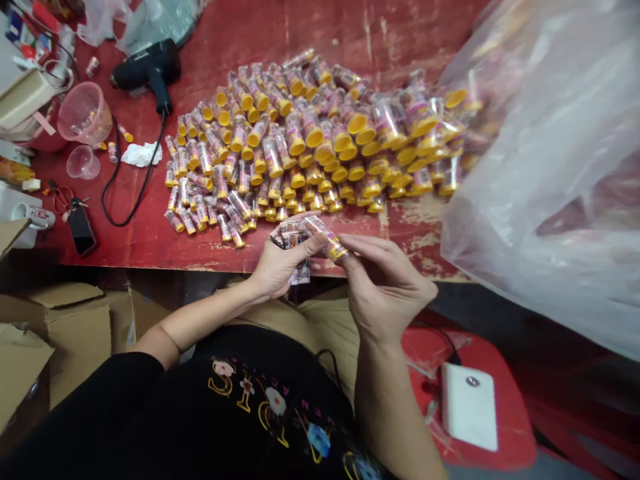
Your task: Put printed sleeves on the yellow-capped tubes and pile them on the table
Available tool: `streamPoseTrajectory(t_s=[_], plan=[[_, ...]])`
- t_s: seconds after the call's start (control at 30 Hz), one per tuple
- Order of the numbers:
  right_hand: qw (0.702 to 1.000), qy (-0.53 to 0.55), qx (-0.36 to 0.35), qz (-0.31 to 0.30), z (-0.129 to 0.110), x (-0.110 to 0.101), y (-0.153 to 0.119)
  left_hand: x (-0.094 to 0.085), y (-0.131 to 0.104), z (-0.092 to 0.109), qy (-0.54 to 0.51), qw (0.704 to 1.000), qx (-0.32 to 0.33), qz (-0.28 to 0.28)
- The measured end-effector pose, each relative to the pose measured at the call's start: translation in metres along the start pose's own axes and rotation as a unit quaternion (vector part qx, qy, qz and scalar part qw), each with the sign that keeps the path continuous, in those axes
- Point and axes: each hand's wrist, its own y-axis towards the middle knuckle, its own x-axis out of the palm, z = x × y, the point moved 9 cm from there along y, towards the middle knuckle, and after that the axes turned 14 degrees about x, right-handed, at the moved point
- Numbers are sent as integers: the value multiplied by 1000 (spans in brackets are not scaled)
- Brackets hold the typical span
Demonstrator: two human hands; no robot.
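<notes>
Yellow-capped tubes [295, 143], black heat gun [153, 68], pink basket [85, 115]

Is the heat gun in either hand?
No, the heat gun lies on the red table, away from both hands.

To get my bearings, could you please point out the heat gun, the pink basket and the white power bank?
heat gun [154, 65]: head view, on its black body
pink basket [85, 128]: head view, its side wall
white power bank [469, 410]: head view, its flat face

Bench [170, 255]: front-left strip open; capped tubes [300, 140] block the middle, plastic bag [560, 200] the right end.
</notes>
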Motion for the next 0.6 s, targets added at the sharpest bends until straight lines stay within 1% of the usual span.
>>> streamPoseTrajectory(t_s=[0.13, 0.23, 0.33, 0.4, 0.43, 0.47, 0.5, 0.53, 0.57, 0.6], plan=[[998, 3, -33, -56, -9, 35, 22, -20, 22, 23, -17, 998, 48, 48], [994, 11, -66, -83, -17, 69, 50, -32, 41, 44, -53, 991, 69, 99], [992, 12, -95, -78, -23, 112, 88, -42, 57, 61, -101, 983, 61, 144], [991, -3, -114, -70, -32, 139, 109, -48, 60, 67, -117, 979, 42, 159], [989, -17, -125, -75, -37, 149, 116, -52, 59, 68, -118, 979, 35, 165], [987, -36, -135, -86, -42, 155, 122, -56, 56, 68, -113, 979, 25, 166], [983, -56, -145, -95, -47, 152, 126, -61, 53, 67, -104, 980, 24, 168], [981, -75, -151, -93, -49, 141, 130, -68, 50, 66, -91, 980, 28, 172], [980, -97, -155, -72, -50, 118, 134, -73, 47, 65, -76, 981, 38, 172], [980, -126, -150, -24, -48, 85, 140, -77, 45, 62, -65, 983, 46, 165]])
